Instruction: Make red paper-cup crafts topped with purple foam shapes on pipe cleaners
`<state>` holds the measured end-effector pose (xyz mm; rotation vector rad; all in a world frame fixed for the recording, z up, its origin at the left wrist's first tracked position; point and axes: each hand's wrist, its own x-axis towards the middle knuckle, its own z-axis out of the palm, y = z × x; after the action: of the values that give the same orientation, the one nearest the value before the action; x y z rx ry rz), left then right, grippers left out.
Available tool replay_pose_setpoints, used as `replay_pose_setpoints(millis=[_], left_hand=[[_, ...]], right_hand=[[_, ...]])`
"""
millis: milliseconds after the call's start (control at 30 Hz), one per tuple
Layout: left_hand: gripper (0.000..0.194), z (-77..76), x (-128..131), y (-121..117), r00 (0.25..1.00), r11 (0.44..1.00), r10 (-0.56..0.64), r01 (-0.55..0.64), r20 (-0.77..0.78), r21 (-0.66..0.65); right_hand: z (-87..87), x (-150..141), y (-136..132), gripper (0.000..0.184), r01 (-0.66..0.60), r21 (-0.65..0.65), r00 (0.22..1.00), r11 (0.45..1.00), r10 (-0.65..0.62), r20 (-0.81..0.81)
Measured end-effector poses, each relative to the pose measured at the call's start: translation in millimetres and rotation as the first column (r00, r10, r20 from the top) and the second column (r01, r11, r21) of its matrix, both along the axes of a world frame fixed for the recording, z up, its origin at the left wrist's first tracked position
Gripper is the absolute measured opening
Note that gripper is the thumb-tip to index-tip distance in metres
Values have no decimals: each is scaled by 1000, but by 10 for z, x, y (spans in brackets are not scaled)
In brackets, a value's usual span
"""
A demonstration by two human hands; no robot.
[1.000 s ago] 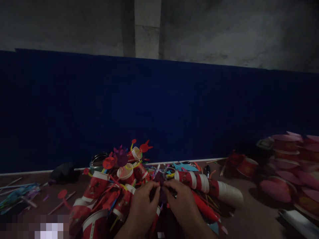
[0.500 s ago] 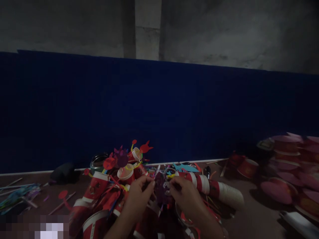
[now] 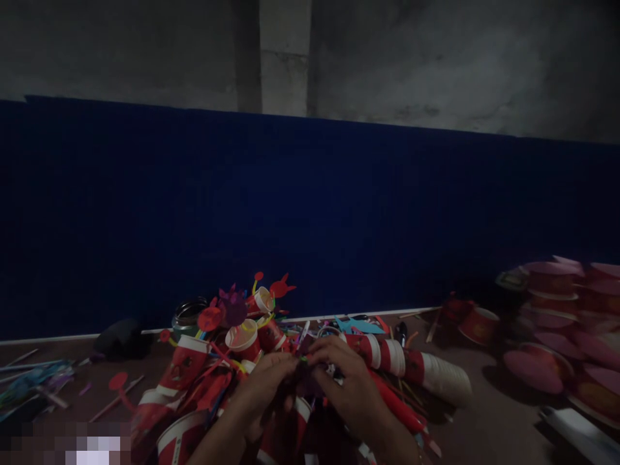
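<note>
Between my two hands is a dark purple paper cutout (image 3: 310, 382), held low over the pile and partly hidden by fingers. My left hand (image 3: 265, 386) pinches its left side, thumb and fingers drawn together. Curled over its upper right edge is my right hand (image 3: 343, 374), with the fingertips near those of the left. A small green bit shows at the fingertips, too small to name. Just below my left hand lies a red paper cup (image 3: 283, 429) with a white rim. Red cups with paper shapes on stalks, such as this cup (image 3: 188, 361), crowd the left side.
A stack of nested paper cups (image 3: 436, 378) lies on its side to the right. Behind it is a light-blue paper piece (image 3: 361, 325). A glass jar (image 3: 190, 316) stands near the blue wall panel (image 3: 310, 213). Pink-and-red cups (image 3: 552, 323) are piled far right; sticks and scraps (image 3: 39, 381) lie far left.
My right hand has shifted left and up over the purple cutout, closer to my left hand. My left hand has turned slightly. A long red item now shows beside my right forearm.
</note>
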<state>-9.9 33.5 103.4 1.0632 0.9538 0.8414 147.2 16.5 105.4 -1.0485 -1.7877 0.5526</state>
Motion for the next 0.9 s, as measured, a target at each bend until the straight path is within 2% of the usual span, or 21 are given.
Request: replay_pose_setpoints(millis=[67,100,133,167,233,267,333,467,633,900], left_hand=[[25,1,-36,20,982,974,148,-125,-119,187],[23,-8,-65,41,944,923,272,-201,-189,327],[20,-23,-99,66,885,845,395,-245,-246,476],[18,-44,-133,92,817,789,482,-247,-317,563],[11,-103,-187,141,725,820,465,-136,-508,556],[8,-139,-200,161,688,847,417,-58,-594,528],[11,-213,-196,191,637,861,388,7,-666,508],[18,-320,-109,215,690,875,319,48,-650,481],[13,-363,-19,202,726,883,285,56,-626,466],[9,-413,1,198,766,895,257,42,-589,445]], right_hand=[[-5,18,10,10,60,-65,997,996,-63,-46],[-19,32,25,9,101,-113,991,988,-109,-72],[-41,45,45,10,134,-167,984,977,-151,-98],[-68,56,68,11,148,-217,977,965,-177,-120],[-134,66,117,12,135,-273,972,953,-181,-153],[-169,63,140,11,118,-287,973,951,-169,-160],[-241,46,179,12,92,-300,976,949,-146,-161],[-383,-10,241,16,21,-308,976,951,-86,-199],[-520,-58,312,16,-78,-380,941,922,-58,-333],[-542,-68,330,13,-111,-403,920,908,-59,-386]])
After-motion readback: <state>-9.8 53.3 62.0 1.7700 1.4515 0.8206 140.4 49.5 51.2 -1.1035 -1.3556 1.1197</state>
